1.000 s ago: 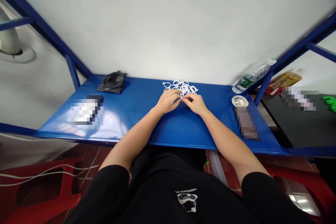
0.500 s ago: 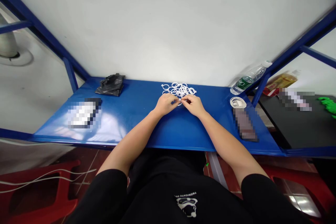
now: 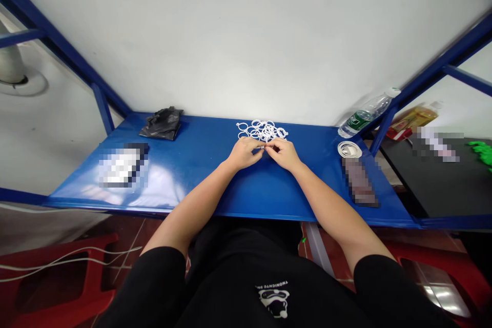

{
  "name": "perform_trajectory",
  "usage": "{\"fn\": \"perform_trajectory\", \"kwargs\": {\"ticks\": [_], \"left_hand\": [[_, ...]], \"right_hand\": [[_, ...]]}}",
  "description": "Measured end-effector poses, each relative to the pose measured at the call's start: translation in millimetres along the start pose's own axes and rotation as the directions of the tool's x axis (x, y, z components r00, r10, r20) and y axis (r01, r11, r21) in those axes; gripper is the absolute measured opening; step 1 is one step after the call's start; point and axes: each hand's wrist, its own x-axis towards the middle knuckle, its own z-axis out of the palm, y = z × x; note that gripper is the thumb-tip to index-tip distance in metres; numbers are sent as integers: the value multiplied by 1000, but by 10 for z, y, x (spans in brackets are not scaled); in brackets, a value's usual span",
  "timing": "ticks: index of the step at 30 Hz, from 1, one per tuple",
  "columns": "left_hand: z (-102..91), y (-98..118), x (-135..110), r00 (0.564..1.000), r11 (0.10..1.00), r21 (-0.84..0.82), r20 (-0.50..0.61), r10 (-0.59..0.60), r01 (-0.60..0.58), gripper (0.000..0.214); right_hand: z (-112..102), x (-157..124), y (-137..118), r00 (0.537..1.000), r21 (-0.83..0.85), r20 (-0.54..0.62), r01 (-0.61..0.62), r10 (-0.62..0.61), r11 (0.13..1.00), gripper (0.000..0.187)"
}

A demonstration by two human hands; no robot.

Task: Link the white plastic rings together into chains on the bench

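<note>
Several thin white plastic rings [image 3: 265,129], some with a small nub like looped cable ties, lie in a pile on the blue tabletop [image 3: 200,148] by the wall. Just in front of them, my left hand [image 3: 244,152] is closed, with thumb and forefinger pinched on a white ring. From the other side my right hand [image 3: 283,152] pinches the same small white piece, and the fingertips of both hands nearly meet. My fingers cover most of that ring.
A crumpled black plastic bag [image 3: 162,123] and a blurred-out item [image 3: 123,165] lie at left. At right are a water bottle [image 3: 365,115], a coiled white cable [image 3: 349,149] and a blurred dark item [image 3: 360,179]. Blue frame bars [image 3: 103,107] border both sides.
The fingertips have shifted slightly, and the ring under them, visible below the fingers before, now shows less. Both hands stay in the same place.
</note>
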Motion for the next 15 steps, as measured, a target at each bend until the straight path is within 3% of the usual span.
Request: {"fn": "perform_trajectory", "kwargs": {"ticks": [6,10,15], "left_hand": [[19,-31,13,1000,1000,0,-13,-28,28,11],[4,-57,15,993,993,-61,-54,-102,99,19],[-26,-16,23,981,975,-112,-20,-195,191,28]], "right_hand": [[-10,3,-11,1000,4,-15,-3,3,1000,16],[-15,8,-32,999,24,14,46,-46,999,19],[-34,25,-30,998,35,45,51,-53,998,20]]}}
